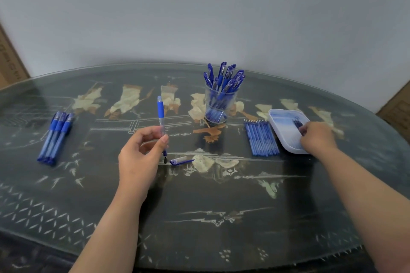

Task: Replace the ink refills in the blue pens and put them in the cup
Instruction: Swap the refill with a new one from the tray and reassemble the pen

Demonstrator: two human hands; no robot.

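Note:
My left hand (142, 150) pinches an uncapped blue pen (160, 115) upright above the table's middle, thumb and fingers curled round its clear barrel. Its blue cap (180, 160) lies on the glass just right of that hand. My right hand (317, 136) reaches into a white tray (281, 126) at the right, fingers curled over dark refills inside; whether they grip one is hidden. A row of blue refills (261, 137) lies left of the tray. A clear cup (218, 104) full of blue pens stands at the back centre. Three capped blue pens (55, 135) lie at the left.
The dark table (199, 206) has a glass top over painted figures and a curved far edge near a pale wall. Cardboard boxes (8, 60) stand at the far left and far right behind it.

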